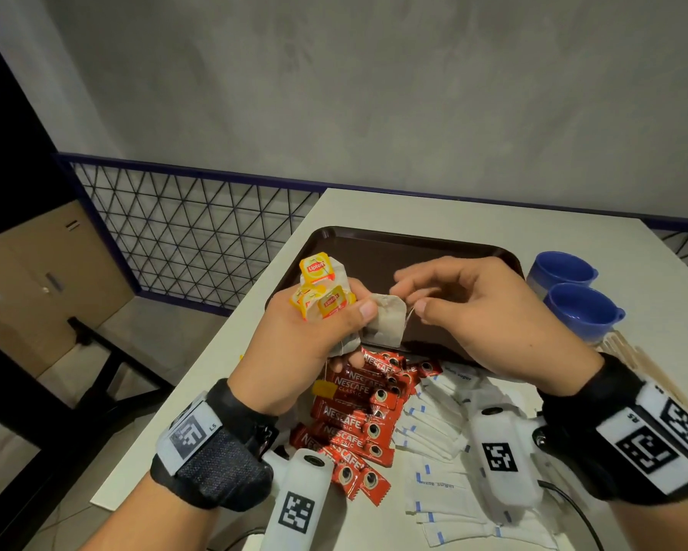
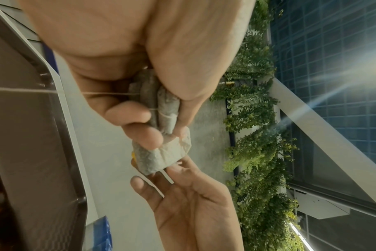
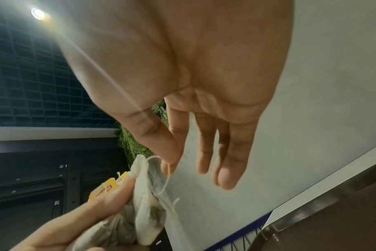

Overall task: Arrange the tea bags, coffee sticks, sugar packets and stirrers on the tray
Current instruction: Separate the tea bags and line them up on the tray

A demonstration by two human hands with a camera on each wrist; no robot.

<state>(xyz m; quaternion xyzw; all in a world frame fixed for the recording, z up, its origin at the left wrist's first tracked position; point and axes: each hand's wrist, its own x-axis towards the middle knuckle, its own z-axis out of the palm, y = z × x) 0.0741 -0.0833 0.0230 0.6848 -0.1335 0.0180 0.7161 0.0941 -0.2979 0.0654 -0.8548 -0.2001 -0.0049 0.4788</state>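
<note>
Left hand [image 1: 294, 344] clutches tea bags [image 1: 326, 300] | right hand [image 1: 481, 312] pinches string [image 1: 409, 315]

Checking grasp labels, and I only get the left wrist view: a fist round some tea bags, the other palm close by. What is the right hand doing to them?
Observer: The right hand pinches one bag's string between thumb and forefinger; the right wrist view shows it.
Reviewer: Any coffee on the tray?
Observer: None visible there. The head view shows the coffee sticks heaped on the table, in front of the tray.
Reviewer: And sugar?
Observer: The sugar packets lie beside them, also on the table.
</note>
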